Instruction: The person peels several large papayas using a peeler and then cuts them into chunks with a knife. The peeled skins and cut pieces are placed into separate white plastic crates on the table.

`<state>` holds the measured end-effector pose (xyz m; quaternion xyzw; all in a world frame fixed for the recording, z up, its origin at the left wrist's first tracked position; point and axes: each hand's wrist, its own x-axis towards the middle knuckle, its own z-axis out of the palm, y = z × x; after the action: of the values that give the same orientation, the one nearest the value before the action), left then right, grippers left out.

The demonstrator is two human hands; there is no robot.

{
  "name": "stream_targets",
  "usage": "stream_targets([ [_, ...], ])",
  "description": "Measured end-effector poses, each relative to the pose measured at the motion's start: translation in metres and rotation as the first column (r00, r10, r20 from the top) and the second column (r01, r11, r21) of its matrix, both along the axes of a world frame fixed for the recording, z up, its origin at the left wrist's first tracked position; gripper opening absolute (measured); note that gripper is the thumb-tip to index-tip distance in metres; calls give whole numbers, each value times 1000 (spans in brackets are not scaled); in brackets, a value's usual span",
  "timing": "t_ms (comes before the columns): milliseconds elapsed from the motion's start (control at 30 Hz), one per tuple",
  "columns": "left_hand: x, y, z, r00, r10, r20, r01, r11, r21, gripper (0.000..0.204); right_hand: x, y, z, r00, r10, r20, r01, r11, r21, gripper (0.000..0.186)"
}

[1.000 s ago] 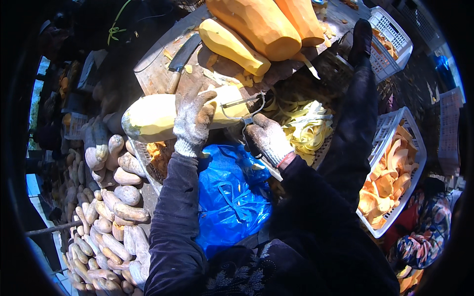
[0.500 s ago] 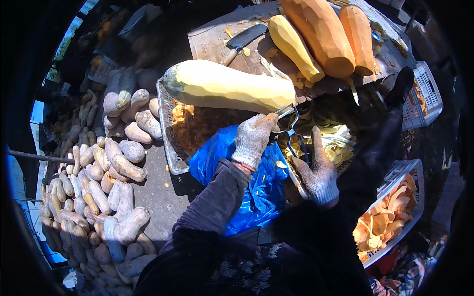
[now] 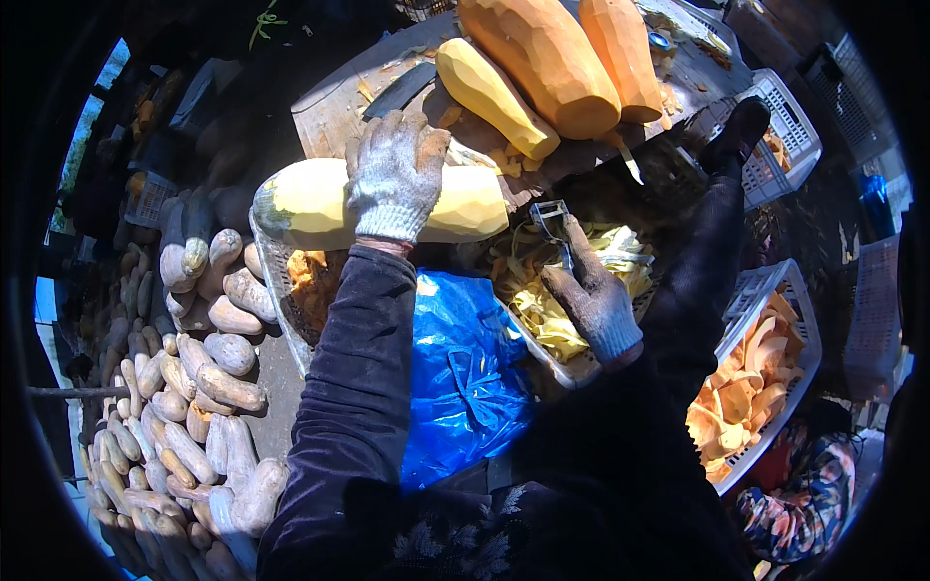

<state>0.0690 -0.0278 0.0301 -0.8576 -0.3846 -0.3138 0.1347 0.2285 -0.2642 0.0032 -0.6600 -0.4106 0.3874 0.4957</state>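
- Left hand [image 3: 397, 179] has moved off the peeler [image 3: 549, 215] onto the pale squash [image 3: 320, 201] along the bench's [image 3: 325, 121] near edge.
- Its fingers spread over the squash, apparently steadying it.
- Right hand [image 3: 593, 298] holds the peeler, blade apart; tightness unclear.

Past the fingertips of the left hand [image 3: 399, 179], the knife [image 3: 407, 85] stands in the way, with the yellow squash [image 3: 489, 95] to their upper right. Right of these fingers, the pale squash [image 3: 472, 208] is uncovered to its end; a narrow gap parts it from the peeler [image 3: 550, 215] at the right hand [image 3: 598, 298]. Peels [image 3: 552, 318] crowd left of the right fingers; the leg [image 3: 709, 218] bars their right.
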Motion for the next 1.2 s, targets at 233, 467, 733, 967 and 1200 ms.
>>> stream_targets([
  [233,9,1,3,850,-23,-526,-249,863,-440,49,6,40,-15,955,-34,-295,19,998,-54,62],
  [467,-26,-30,-28,980,-85,-180,62,990,-130,24,9,56,-6,977,98,192,-80,992,-100,60],
  [733,-30,-37,-44,994,-92,-51,85,990,-117,26,4,-9,6,861,454,228,-345,852,-394,59],
  [967,-34,-50,-31,994,-81,-78,69,986,-152,23,36,71,11,897,293,-332,-375,901,-218,45],
  [1200,-37,-56,-31,983,-157,-100,139,977,-161,26,13,41,35,889,457,38,-389,797,-462,57],
])
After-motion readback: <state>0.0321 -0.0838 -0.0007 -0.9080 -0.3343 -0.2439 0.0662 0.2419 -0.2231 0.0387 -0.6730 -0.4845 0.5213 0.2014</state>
